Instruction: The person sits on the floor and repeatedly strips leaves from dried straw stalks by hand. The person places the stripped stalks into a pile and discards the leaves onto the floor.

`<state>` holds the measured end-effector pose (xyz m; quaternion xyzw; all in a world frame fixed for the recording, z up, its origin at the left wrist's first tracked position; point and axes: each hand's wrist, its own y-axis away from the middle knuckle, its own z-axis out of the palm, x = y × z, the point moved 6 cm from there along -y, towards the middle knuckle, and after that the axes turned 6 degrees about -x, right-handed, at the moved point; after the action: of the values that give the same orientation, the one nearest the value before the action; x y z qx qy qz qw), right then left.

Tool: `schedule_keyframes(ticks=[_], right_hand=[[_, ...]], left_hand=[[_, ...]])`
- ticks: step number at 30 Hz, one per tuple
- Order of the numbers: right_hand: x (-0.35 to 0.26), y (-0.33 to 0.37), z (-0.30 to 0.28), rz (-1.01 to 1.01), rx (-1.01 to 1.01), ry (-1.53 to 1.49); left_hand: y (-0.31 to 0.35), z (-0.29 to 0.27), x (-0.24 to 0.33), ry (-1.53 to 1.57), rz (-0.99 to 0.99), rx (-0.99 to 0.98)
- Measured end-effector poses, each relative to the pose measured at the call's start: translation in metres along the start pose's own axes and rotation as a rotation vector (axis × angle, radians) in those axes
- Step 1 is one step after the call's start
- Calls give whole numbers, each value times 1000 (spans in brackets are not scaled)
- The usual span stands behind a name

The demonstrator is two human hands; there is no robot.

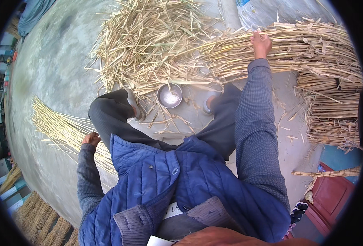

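Note:
My left hand is low at the left, over a spread of thin, bare yellow stalks on the floor. Its fingers look curled, and whatever they may hold is too small to make out. Far out to the right, my right hand rests on a long stack of dry leafy reed stalks. Thumb and fingertips are pressed together there; any stalk between them does not show clearly. A heap of stripped dry leaves lies ahead of me.
Between my feet stands a small metal bowl with whitish contents. More stalk bundles are stacked at the right, near a dark red panel. Silvery sheeting lies beyond the reeds. Straw bundles are at the lower left.

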<state>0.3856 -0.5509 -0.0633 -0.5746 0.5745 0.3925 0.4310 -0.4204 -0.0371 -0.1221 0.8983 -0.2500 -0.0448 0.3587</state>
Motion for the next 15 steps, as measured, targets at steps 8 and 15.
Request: schedule_keyframes(ticks=[8,15], right_hand=[[-52,6,0,-220,-38,-377],[-118,69,62,-244,-322,-497]], left_hand=[[12,-45,40,-155,5,131],[4,-172,152,67,254,607]])
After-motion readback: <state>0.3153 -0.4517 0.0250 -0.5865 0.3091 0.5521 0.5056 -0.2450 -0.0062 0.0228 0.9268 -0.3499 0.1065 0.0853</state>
